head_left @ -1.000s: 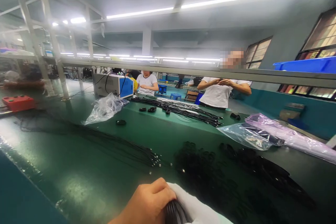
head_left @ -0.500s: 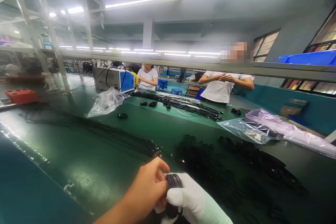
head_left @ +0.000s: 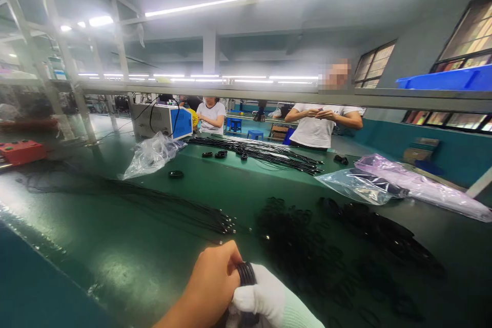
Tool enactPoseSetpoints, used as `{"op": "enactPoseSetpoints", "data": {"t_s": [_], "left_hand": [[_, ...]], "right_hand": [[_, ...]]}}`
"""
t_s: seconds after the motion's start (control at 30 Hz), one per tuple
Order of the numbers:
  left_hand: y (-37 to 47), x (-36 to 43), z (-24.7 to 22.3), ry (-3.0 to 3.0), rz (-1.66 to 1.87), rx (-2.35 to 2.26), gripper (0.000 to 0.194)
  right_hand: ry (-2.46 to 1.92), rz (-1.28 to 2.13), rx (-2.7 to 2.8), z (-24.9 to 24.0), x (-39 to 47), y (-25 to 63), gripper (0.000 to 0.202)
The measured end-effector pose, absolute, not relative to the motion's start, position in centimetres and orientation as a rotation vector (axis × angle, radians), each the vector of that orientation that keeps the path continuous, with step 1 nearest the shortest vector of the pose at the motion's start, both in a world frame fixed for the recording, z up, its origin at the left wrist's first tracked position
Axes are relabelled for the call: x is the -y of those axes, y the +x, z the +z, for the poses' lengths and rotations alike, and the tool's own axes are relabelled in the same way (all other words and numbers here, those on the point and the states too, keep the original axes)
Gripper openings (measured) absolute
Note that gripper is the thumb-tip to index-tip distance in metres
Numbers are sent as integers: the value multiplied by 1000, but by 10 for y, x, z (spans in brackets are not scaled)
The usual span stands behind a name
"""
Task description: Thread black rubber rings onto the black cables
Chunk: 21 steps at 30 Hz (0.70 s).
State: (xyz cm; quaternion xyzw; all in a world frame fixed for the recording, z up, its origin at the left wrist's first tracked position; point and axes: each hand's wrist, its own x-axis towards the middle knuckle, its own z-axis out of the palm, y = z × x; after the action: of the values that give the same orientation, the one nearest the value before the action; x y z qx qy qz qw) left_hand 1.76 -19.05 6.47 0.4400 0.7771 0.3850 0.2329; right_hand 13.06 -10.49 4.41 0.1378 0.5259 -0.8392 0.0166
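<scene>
A coil of black cable (head_left: 246, 274) is held upright near the bottom middle of the view. My right hand (head_left: 265, 292), in a white glove, grips it with the thumb across the near side. Bare, my left hand (head_left: 215, 271) presses against the coil's left side, its fingers curled onto the cable and partly hidden. Just beyond my hands lies a bundle of straight black cables (head_left: 207, 215) with small shiny tips. To the right spreads a dark pile of coiled cables (head_left: 295, 236).
On the green table (head_left: 154, 246) are a crumpled clear bag (head_left: 154, 154), more long black cables (head_left: 261, 152), plastic bags (head_left: 357, 184) and a red box (head_left: 23, 151). A blue-and-grey machine (head_left: 161, 120) stands at the back. Two people in white shirts are across the table.
Both hands have shifted slightly left with the coil between them, and my left fingers sit closer around it. The whole view has also moved slightly.
</scene>
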Motion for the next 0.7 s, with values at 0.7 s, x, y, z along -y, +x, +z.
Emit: {"op": "enactPoseSetpoints", "data": {"t_s": [0.7], "left_hand": [[19,114,34,1523,758,-1997,5]], "right_hand": [[946,-3066,-1787,68,37,180,41]]}}
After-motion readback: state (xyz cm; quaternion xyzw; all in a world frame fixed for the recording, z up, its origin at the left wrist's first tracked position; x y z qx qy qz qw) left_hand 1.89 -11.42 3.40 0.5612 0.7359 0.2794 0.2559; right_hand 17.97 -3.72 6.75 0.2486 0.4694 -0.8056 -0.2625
